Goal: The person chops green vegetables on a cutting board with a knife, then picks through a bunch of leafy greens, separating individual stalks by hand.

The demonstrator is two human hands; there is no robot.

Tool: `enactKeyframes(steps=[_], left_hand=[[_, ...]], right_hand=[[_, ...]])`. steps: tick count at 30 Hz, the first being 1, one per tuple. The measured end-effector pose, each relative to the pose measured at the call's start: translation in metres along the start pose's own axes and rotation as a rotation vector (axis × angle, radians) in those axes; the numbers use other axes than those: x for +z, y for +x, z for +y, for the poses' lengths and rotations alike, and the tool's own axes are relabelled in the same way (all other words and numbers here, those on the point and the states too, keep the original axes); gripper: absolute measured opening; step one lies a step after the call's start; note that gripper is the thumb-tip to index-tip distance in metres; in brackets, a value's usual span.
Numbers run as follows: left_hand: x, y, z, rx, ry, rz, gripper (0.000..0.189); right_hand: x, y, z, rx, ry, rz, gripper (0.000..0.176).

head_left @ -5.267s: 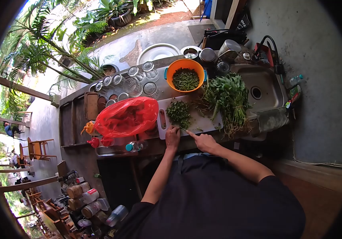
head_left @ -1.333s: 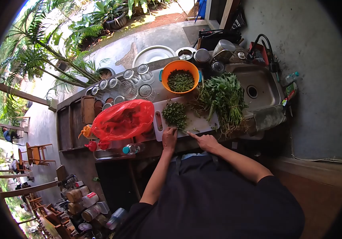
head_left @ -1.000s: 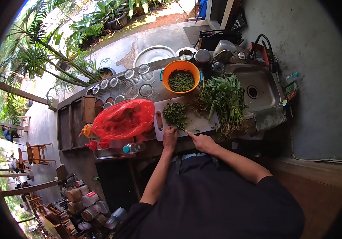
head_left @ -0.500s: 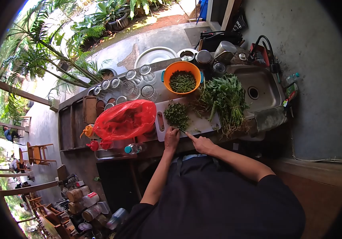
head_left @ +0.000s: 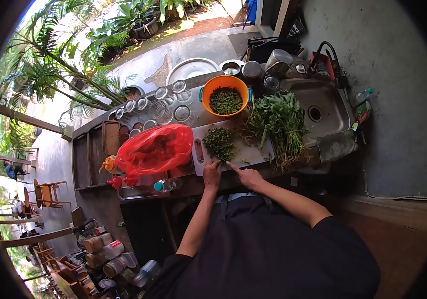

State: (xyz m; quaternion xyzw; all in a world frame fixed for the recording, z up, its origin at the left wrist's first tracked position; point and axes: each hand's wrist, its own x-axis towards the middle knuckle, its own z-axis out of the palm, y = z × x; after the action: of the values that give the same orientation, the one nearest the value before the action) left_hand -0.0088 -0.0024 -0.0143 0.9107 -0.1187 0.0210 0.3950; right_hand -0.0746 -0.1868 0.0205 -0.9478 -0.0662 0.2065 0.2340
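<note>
A heap of chopped greens (head_left: 218, 142) lies on the white cutting board (head_left: 253, 153). At the heap's near edge is my left hand (head_left: 212, 174), its fingers curled together; whatever they press on is too small to make out. My right hand (head_left: 249, 179) is closed on a knife (head_left: 223, 159), with the index finger stretched along it and the dark blade beside my left fingertips. Behind the board, an orange colander (head_left: 226, 96) holds more cut greens. Uncut leafy stems (head_left: 280, 122) are piled at the board's right side.
A red plastic bag (head_left: 156, 149) sits left of the board, with a capped bottle (head_left: 166, 185) in front. Upturned glasses (head_left: 182, 114) stand behind the bag. To the right are a metal sink (head_left: 325, 107) and a cloth (head_left: 337, 145). Jars line the back edge.
The whole view has shifted slightly, with the counter a few pixels further left. Both hands keep nearly the same place at the board, and the heap looks much the same.
</note>
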Motion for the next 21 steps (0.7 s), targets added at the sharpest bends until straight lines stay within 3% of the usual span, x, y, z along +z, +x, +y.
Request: enactKeyframes(steps=[11, 21], left_hand=[[-0.008, 0.002, 0.001, 0.003, -0.037, -0.018, 0.01], [-0.002, 0.005, 0.001, -0.006, 0.006, -0.004, 0.013]], right_hand=[[-0.023, -0.029, 0.02, -0.052, -0.085, -0.077, 0.08], [-0.045, -0.025, -0.012, 0.032, 0.016, -0.084, 0.071]])
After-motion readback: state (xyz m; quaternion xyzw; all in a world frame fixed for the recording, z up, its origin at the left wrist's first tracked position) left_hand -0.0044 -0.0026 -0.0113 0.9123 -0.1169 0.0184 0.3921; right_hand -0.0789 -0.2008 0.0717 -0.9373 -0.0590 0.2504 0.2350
